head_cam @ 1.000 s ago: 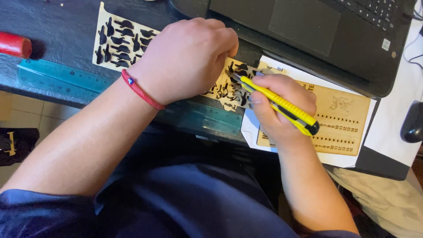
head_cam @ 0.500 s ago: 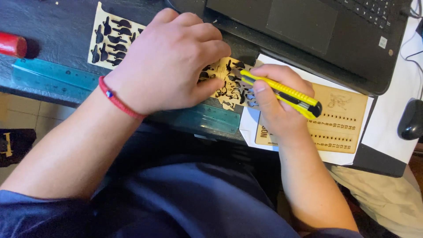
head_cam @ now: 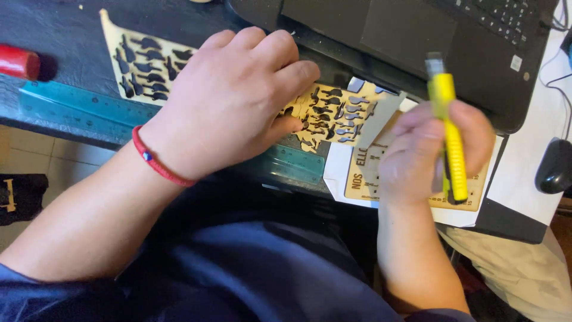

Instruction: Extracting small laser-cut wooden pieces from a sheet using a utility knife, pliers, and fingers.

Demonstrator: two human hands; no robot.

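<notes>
a thin, pale wooden sheet (head_cam: 333, 113), laser-cut with rows of small dark guitar-shaped holes, lies on a dark desk just in front of a black laptop (head_cam: 417, 36). the left hand (head_cam: 232, 101) presses flat on the sheet, fingers spread. the right hand (head_cam: 429, 149), lifted off the sheet beside the laptop's front edge, grips a yellow utility knife (head_cam: 450, 131) upright.

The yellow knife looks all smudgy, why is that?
Head view: the yellow knife and the right hand holding it are smeared by motion blur; the left hand and the cut-out sheet under it look sharp.
</notes>
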